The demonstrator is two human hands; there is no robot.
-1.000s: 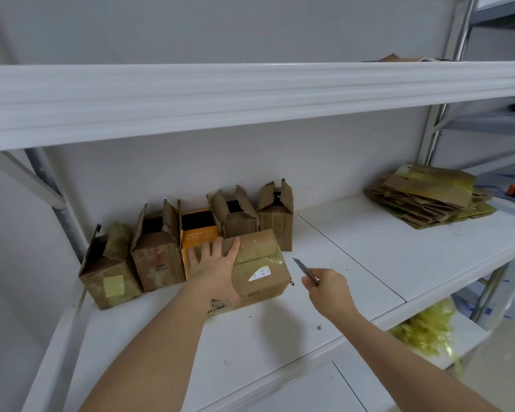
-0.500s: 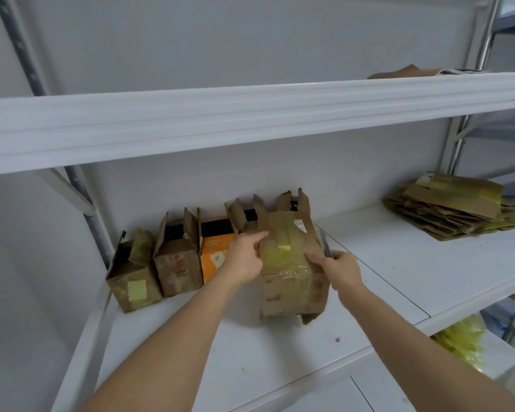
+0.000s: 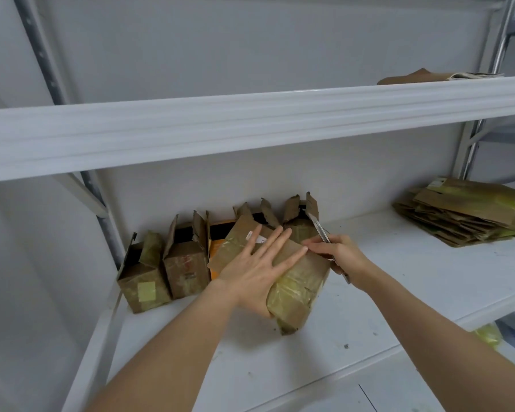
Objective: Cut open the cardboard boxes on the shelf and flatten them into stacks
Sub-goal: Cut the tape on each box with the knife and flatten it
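Left hand (image 3: 260,270) flat on taped box (image 3: 295,281), right hand (image 3: 341,257) gripping knife (image 3: 320,228)

A white wall (image 3: 250,49) stood behind the rack. A grey perforated upright (image 3: 42,60) rose against the wall at its left side. Below the wall, low at the right, something yellow (image 3: 488,336) showed, too blurred to identify.

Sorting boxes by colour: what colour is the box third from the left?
Orange box, seen in the head view, mostly hidden.
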